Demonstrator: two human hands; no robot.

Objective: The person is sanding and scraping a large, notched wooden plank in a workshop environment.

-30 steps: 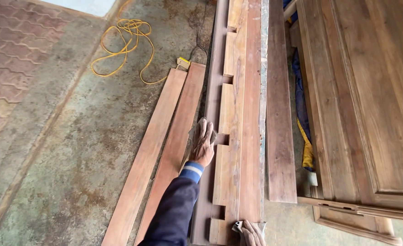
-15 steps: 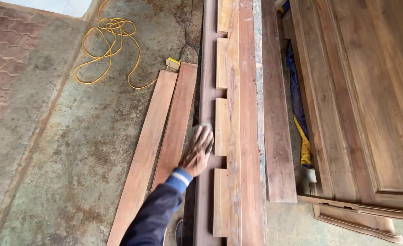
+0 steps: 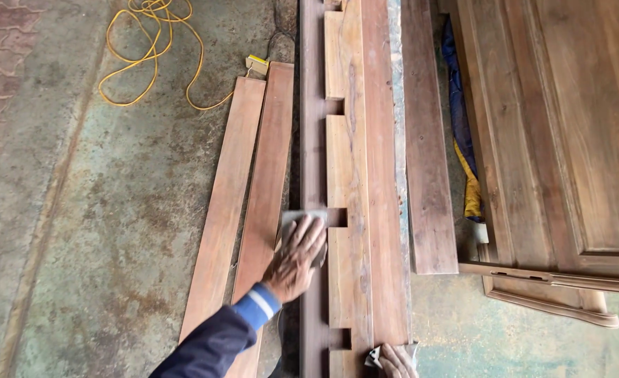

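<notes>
We see the concrete floor (image 3: pixel 127 231) bearing two planks (image 3: pixel 246 203) just left of our grip, with a yellow cord (image 3: pixel 141 49) beyond.

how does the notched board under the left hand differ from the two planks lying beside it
The notched board has square cut-outs along one edge; the two planks have straight, uncut edges. The notched board looks browner, the two planks redder. The left hand presses a sanding sheet beside its notches; the planks lie untouched. All run lengthwise.

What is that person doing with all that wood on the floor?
A person is pressing a grey sanding sheet onto a long notched wooden beam with the left hand. The right hand, at the bottom edge, rests on the near end of the same beam, with a bit of pale sheet beside it. Two loose planks lie beside it on the concrete floor, with a yellow cord farther off.
</notes>
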